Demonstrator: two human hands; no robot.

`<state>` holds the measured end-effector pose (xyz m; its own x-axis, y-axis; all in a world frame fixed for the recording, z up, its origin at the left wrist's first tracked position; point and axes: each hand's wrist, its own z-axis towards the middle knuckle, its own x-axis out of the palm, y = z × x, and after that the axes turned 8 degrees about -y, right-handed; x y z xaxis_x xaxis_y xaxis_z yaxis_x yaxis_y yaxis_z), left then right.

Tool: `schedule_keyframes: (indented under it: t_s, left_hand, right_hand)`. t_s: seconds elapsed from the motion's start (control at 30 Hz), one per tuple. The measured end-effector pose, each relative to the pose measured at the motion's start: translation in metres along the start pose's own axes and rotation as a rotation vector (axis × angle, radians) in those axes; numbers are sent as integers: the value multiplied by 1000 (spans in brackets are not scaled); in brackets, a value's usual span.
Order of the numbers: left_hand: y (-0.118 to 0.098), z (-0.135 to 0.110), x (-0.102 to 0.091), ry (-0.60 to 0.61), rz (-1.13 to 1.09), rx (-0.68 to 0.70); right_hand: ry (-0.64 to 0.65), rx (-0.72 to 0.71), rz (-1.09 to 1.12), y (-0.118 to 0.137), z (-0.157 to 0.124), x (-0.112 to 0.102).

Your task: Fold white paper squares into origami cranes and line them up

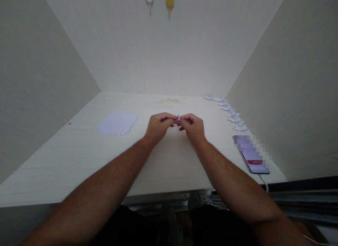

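My left hand (159, 126) and my right hand (193, 127) meet above the middle of the white table (79, 158). Both are closed in a pinch on a small folded piece of white paper (179, 117) held between their fingertips. Most of the paper is hidden by the fingers. A loose stack of white paper sheets (117, 123) lies flat to the left of my left hand.
Several small folded paper figures (229, 112) stand in a row along the right wall. A phone (252, 155) with a lit screen lies at the right front, its white cable (264, 182) running off the edge. Walls close the table on three sides; two hooks (160, 0) hang high.
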<state>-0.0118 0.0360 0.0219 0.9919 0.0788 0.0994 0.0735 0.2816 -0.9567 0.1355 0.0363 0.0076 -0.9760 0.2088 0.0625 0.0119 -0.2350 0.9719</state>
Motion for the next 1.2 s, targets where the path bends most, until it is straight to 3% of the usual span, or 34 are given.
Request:
schedule_keyframes:
  t_s: [0.37,0.63,1.0,1.2]
  left_hand:
    - [-1,0,-5,3,76,46]
    - [4,3,-8,51,202,224]
    - [4,5,-10,102,156,258]
    - [2,5,-10,103,107,212]
  right_hand:
    - [70,66,62,2,0,-3]
    - [105,98,94,2,1,-4]
    - [108,114,129,1,3,-6]
    - [102,124,125,1,3,-6]
